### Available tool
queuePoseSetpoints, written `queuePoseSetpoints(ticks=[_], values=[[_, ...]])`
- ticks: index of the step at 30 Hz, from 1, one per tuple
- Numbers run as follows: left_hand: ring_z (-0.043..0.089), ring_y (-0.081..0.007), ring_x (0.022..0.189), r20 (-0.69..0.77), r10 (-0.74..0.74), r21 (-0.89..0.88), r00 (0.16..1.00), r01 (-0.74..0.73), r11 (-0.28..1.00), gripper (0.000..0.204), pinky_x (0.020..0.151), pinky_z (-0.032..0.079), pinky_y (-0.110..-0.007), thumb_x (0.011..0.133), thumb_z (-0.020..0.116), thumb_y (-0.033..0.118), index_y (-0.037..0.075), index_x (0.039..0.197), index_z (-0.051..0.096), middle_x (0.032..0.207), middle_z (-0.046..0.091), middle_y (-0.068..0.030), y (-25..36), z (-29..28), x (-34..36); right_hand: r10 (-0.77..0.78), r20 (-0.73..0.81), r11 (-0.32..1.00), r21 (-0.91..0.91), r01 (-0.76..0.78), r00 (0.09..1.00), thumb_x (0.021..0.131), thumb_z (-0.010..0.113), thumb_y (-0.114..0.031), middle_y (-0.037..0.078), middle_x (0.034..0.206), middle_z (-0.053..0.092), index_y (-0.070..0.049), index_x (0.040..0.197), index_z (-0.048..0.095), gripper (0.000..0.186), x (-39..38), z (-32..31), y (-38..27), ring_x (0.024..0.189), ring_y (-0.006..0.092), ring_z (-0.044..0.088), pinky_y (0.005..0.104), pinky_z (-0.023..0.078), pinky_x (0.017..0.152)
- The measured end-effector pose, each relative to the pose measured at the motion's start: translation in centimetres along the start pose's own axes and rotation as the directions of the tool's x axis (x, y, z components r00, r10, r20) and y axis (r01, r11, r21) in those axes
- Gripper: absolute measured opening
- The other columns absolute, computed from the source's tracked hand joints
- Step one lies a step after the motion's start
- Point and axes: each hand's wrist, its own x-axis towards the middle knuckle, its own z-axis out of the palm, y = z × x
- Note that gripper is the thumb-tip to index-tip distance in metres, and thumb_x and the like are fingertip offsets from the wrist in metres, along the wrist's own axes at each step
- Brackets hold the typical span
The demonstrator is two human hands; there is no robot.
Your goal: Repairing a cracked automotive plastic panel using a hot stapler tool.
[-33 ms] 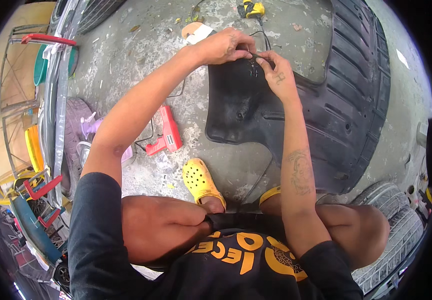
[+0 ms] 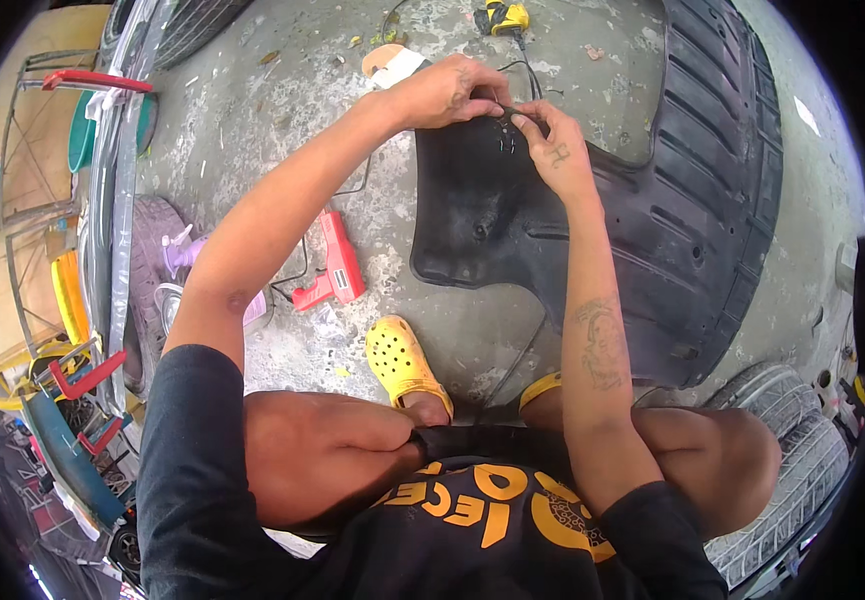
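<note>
A large black moulded plastic panel (image 2: 592,250), like a car's underbody shield, lies on the floor in front of me with ribs along its right side. My left hand (image 2: 455,92) is closed at the panel's far edge, fingers bent down over it. Just to its right, my right hand (image 2: 556,142) pinches the same edge between thumb and fingers. The two hands almost meet there. Short silvery metal pieces (image 2: 508,143) show on the panel's surface just below the fingertips. Whatever else the fingertips may hold is hidden.
On the floor to the left lies a red pistol-shaped tool (image 2: 332,265) with a black cord. Beyond the panel sits a yellow-and-black power tool (image 2: 503,17). Tyres (image 2: 782,455) stand at the lower right. A plastic-wrapped long part (image 2: 124,200) with red clamps (image 2: 97,78) runs along the left.
</note>
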Motion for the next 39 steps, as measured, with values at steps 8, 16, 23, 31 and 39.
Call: queuePoseSetpoints(ticks=[8,16,23,31,39], values=[[0.068,-0.0279,0.084,-0.022,0.029,0.027,0.999,-0.028,0.999,0.016,0.076,0.053,-0.037,0.088,0.070,0.014,0.003,0.099,0.068,0.091,0.072,-0.0112,-0.2,0.0,0.2,0.148,0.044,0.989,0.014,-0.149,0.988,0.089,0.067,-0.018,0.015,0.090,0.071,0.000,0.105,0.069,0.024,0.1,-0.3,-0.5,0.083,0.0205,0.065,0.0313,0.048,0.078],[0.068,-0.0274,0.086,-0.040,0.021,0.064,0.999,-0.019,0.998,0.015,0.077,0.053,-0.036,0.087,0.070,0.014,0.004,0.098,0.068,0.092,0.073,-0.0102,-0.8,0.3,0.0,0.148,0.032,0.986,0.072,-0.150,0.988,0.087,0.069,-0.013,0.012,0.094,0.073,-0.001,0.104,0.070,0.021,0.2,0.0,-0.7,0.091,0.0204,0.068,0.0321,0.048,0.084],[0.067,-0.0280,0.086,-0.053,0.052,0.110,0.997,-0.045,0.993,0.016,0.080,0.052,-0.037,0.086,0.071,0.015,0.004,0.097,0.068,0.091,0.072,-0.0097,0.2,0.2,0.6,0.172,0.005,0.983,0.069,-0.172,0.985,0.086,0.070,-0.014,0.013,0.097,0.073,-0.002,0.105,0.071,0.022,0.2,-0.3,0.0,0.095,0.0213,0.069,0.0324,0.049,0.085],[0.068,-0.0291,0.091,0.008,-0.046,0.063,0.999,0.045,0.997,0.020,0.082,0.053,-0.038,0.091,0.067,0.019,0.004,0.105,0.069,0.096,0.072,-0.0117,0.1,-0.5,-0.1,0.098,0.121,0.989,0.098,-0.110,0.988,0.088,0.070,-0.013,0.011,0.098,0.073,0.000,0.105,0.068,0.022,0.9,0.0,1.8,0.095,0.0194,0.068,0.0316,0.048,0.087],[0.066,-0.0360,0.082,-0.362,0.001,0.055,0.932,0.021,0.998,0.021,0.074,0.052,-0.043,0.090,0.063,0.018,0.000,0.099,0.067,0.090,0.069,-0.0203,1.6,-8.7,-8.0,0.051,0.118,0.997,0.052,-0.057,0.992,0.091,0.070,-0.017,0.007,0.097,0.071,-0.004,0.107,0.068,0.021,1.2,-0.4,2.8,0.091,0.0141,0.064,0.0272,0.048,0.084]])
